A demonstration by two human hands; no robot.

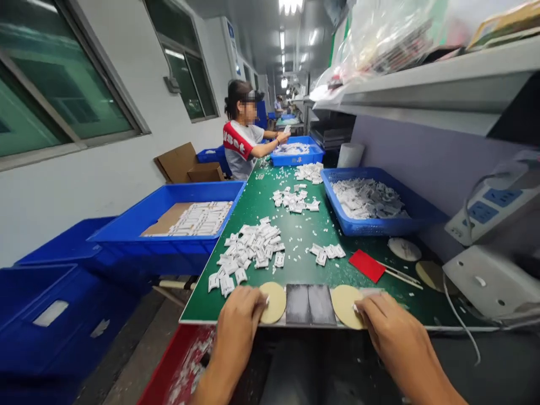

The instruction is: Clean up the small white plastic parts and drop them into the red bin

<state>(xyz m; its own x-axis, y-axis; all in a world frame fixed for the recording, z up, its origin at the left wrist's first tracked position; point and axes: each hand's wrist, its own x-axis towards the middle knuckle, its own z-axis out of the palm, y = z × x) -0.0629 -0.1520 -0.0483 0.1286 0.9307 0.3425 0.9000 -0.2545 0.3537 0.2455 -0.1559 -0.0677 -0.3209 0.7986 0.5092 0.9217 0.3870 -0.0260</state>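
Note:
My left hand (243, 308) is closed in a pinch on a small white plastic piece (266, 301) at the edge of the left yellow disc (274, 304). At the right yellow disc (346, 306), my right hand (382, 315) pinches another small white piece (355, 307). Two dark grey rectangular plates (309, 304) lie between the discs along the table's front edge. Beyond my left hand spreads a pile of white plastic parts (253, 244). A smaller group of white parts (327, 253) lies behind the plates.
The green table (295, 275) carries scattered white bits. A blue basket of white pieces (358, 225) stands right, near a red cloth-like piece (367, 266). Blue bins (169, 244) line the left side. A co-worker (244, 132) handles parts at the far end. A shelf (422, 73) overhangs the right.

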